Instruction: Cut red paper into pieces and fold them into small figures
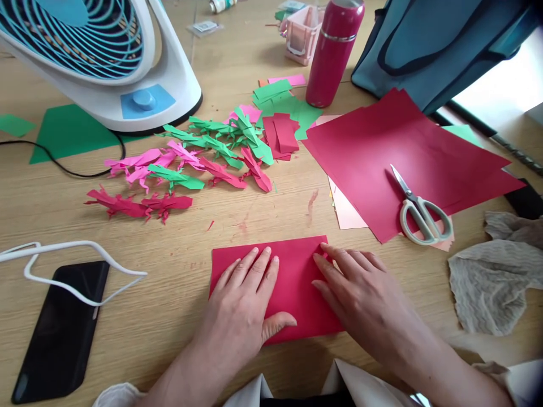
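Note:
A rectangle of red paper (297,288) lies flat on the wooden table in front of me; it looks folded over. My left hand (246,302) rests on its left half, fingers stretched out and thumb spread to the side. At the paper's right edge my right hand (360,288) lies with its fingertips on the upper right corner, fingers extended. Neither hand grasps anything. Beyond the paper sit folded insect-like paper figures in red (139,204), green (216,138) and pink (139,163).
Scissors (419,212) lie on large red sheets (407,152) at the right, near a grey cloth (487,282). A red bottle (333,56), pink basket (301,37) and blue bag (441,45) stand behind. At left are a fan (169,73), phone (59,333) and white cable (89,246).

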A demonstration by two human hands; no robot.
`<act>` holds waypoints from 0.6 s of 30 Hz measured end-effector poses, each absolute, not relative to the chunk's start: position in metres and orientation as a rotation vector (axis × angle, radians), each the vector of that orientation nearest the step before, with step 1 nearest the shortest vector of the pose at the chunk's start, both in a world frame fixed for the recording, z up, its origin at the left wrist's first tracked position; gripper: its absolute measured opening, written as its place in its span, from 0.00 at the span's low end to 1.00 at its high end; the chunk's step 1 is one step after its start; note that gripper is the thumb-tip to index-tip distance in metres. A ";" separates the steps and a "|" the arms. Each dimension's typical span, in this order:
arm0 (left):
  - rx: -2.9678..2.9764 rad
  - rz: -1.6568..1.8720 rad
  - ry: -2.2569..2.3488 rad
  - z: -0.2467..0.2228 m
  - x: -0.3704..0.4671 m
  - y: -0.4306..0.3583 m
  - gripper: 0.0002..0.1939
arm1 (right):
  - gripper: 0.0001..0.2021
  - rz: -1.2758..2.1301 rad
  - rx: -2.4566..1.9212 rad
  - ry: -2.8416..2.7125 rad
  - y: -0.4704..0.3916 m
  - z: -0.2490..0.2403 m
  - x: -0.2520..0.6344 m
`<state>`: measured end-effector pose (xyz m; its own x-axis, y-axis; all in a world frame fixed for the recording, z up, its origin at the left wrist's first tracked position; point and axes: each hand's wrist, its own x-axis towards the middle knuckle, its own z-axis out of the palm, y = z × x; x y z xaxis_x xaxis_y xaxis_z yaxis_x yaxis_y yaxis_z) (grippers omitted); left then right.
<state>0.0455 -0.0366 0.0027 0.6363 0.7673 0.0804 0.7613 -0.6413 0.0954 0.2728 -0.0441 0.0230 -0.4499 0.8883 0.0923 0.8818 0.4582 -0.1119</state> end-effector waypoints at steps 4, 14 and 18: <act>2.772 0.163 1.345 0.003 0.048 -0.036 0.39 | 0.18 0.074 -1.610 -2.586 -0.047 0.021 0.271; 2.766 0.076 1.348 0.005 0.051 -0.036 0.38 | 0.16 0.100 -1.649 -2.578 -0.044 0.021 0.271; 2.724 0.017 1.332 0.005 0.051 -0.034 0.38 | 0.14 0.118 -1.620 -2.609 -0.043 0.022 0.268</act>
